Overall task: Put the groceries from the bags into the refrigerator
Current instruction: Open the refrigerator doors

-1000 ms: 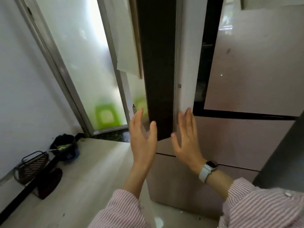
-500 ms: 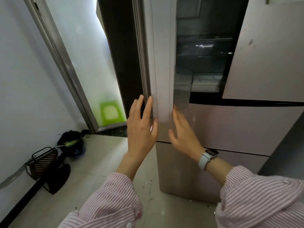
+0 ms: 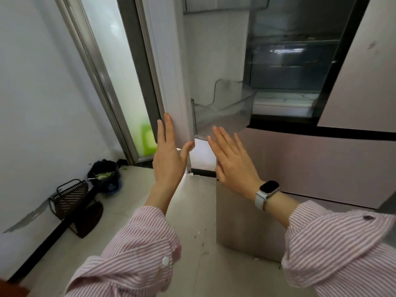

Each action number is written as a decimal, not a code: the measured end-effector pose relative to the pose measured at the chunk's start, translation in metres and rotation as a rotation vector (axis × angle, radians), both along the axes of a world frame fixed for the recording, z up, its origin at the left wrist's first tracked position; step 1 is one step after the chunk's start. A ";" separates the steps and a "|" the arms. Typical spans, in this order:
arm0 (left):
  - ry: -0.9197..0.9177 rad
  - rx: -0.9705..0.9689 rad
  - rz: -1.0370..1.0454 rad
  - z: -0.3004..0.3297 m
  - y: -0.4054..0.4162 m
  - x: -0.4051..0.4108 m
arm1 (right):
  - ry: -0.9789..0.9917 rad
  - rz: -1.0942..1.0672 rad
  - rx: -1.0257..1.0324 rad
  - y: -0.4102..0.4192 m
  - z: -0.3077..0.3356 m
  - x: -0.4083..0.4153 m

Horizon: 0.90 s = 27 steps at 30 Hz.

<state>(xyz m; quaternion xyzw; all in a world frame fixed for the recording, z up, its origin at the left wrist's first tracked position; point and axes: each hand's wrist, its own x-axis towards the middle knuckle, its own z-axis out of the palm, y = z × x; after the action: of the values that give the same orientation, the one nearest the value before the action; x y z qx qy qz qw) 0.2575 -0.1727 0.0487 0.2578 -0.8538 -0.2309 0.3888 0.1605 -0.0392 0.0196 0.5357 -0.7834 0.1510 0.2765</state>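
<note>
2 hands are working the stiff, heavy refrigerator door [image 3: 171, 67]: left hand [image 3: 169, 155] flat-fingered touching its lower edge, right hand [image 3: 233, 159] hovering beside it, fingers released.

sleeves [image 3: 137, 249]: pink-and-white fine stripes, white button
watch [image 3: 269, 187]: black face, white strap
refrigerator drawer fronts [image 3: 310, 163]: glossy pale pink
refrigerator door liner [image 3: 214, 50]: white
door bin [image 3: 222, 112]: clear plastic
wall, left of frame [image 3: 32, 93]: white
floor [image 3: 132, 194]: pale beige
dustpan [image 3: 69, 195]: black, white diagonal slots
bucket [image 3: 106, 175]: black bag liner, green scraps
</note>
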 end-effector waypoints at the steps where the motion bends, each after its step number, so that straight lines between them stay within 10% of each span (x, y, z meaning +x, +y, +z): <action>1: 0.019 -0.005 0.005 0.000 -0.002 -0.001 | 0.003 -0.005 0.008 -0.006 0.000 0.000; 10: 0.035 0.089 0.109 0.000 -0.056 -0.009 | -0.119 0.282 0.001 -0.034 0.011 -0.015; 18: 0.187 -0.235 -0.076 -0.030 0.033 -0.050 | -0.298 0.086 -0.117 0.039 0.001 -0.076; 27: 0.088 -0.294 -0.376 0.010 0.120 -0.218 | 0.236 -0.444 0.156 0.156 0.068 -0.234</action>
<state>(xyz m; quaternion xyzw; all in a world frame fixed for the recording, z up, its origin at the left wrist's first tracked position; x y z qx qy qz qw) 0.0393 -0.0528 0.0589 0.0246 -0.8935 -0.1834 0.4092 -0.0734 0.1172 0.0871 0.3840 -0.8535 -0.0378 0.3502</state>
